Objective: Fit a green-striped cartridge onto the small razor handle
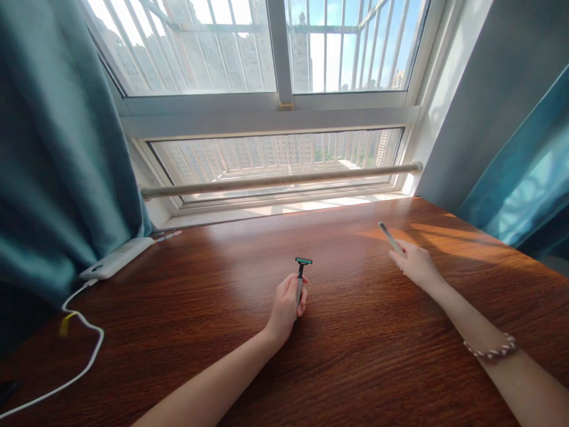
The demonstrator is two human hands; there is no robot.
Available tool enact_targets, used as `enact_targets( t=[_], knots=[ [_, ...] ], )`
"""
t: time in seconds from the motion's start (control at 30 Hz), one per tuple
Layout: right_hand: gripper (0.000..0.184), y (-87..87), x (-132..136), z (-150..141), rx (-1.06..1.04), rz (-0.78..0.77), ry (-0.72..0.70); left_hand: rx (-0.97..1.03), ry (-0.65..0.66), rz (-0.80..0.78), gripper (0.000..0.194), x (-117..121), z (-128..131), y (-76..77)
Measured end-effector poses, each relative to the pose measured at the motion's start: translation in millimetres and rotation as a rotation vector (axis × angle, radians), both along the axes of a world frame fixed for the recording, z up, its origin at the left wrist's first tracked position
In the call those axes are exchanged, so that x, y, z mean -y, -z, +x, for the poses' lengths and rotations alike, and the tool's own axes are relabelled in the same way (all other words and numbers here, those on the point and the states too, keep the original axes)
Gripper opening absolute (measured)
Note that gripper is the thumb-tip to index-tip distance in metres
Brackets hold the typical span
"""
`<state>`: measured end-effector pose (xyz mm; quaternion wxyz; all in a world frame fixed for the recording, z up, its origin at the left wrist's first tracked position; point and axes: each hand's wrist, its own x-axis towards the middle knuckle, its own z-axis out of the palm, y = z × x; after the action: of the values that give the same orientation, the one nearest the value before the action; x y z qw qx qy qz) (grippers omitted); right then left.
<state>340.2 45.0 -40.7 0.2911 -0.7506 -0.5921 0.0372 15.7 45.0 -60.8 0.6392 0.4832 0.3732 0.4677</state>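
A razor (303, 261) with a black and green head and a grey handle stands upright above the table's middle. My left hand (287, 302) is closed around its handle, the head pointing away from me. Farther right, my right hand (415, 264) is closed on the near end of a slim, pale grey stick-like object (389, 237). Its free end points up and to the left; the rest is hidden in my fingers, and I cannot make out its kind. A beaded bracelet (491, 351) circles my right wrist.
The brown wooden table (178, 332) reaches to the window sill. At the left lies a white power strip-like block (120, 259) with a white cable (95, 356). Blue curtains (57, 136) hang at both sides, and a horizontal rail (284, 179) crosses the window.
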Motion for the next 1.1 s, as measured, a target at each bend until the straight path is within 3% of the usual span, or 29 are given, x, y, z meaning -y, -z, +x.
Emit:
enact_targets(
  t=[0.2, 0.67, 1.1],
  knots=[
    [0.031, 14.3, 0.6, -26.7, 0.179, -0.069, 0.010, 0.003, 0.004, 0.002, 0.026, -1.3, -0.3, 1.9],
    [0.023, 14.4, 10.9, -47.5, 0.480, -0.214, 0.114, 0.000, -0.005, -0.009, 0.032, -0.1, 0.4, 1.3],
    [0.030, 23.1, 11.4, -47.8, 0.606, -0.182, 0.182, -0.007, -0.016, 0.006, 0.032, -0.2, 0.9, 2.3]
  ],
)
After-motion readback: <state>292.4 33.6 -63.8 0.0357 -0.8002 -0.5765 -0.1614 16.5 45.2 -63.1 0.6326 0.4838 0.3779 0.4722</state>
